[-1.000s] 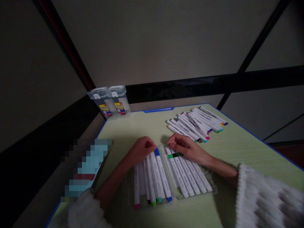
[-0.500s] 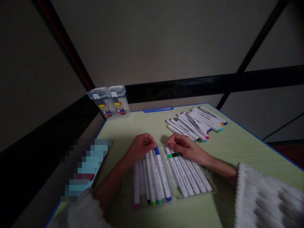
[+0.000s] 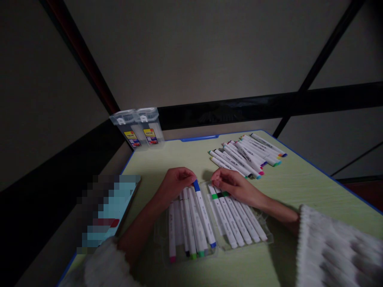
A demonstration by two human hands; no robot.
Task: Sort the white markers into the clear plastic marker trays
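My left hand (image 3: pixel 178 181) pinches the blue cap end of a white marker (image 3: pixel 204 215), whose lower end rests in the left half of an open clear plastic case (image 3: pixel 164 255). Beside it in that half lie several white markers (image 3: pixel 187 223) with pink, black and green ends. My right hand (image 3: pixel 229 182) has curled fingers over the top of the case's right half, above a row of white markers (image 3: pixel 239 219) with green and black bands. Whether those fingers grip anything is hidden.
A loose pile of markers (image 3: pixel 248 153) lies at the back right of the table (image 3: pixel 287 199). Two clear lidded boxes (image 3: pixel 152 129) with labels stand at the back left corner. A flat pixelated object (image 3: pixel 110 211) lies along the left edge. A wall rises behind.
The blue-capped marker's top has shifted slightly up and left with my left hand. My right hand and the other markers look the same.
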